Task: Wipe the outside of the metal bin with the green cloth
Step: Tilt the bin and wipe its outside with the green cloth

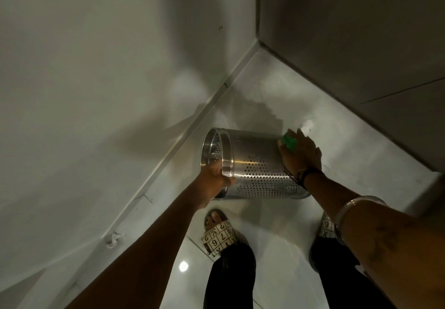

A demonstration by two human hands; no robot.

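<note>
A perforated metal bin (pixel 255 164) is held on its side above the floor, its open mouth turned to the left. My left hand (pixel 214 176) grips the shiny rim at the mouth, fingers curled over the edge. At the bin's far right end, my right hand (pixel 299 152) presses a green cloth (pixel 288 141) against the base end of the outer wall. Only a small patch of the cloth shows between the fingers.
A white wall (pixel 96 92) runs along the left, with a skirting strip meeting the pale tiled floor (pixel 349 152). A grey cabinet or door panel (pixel 361 32) closes the right side. My two feet in patterned sandals (pixel 218 234) stand just below the bin.
</note>
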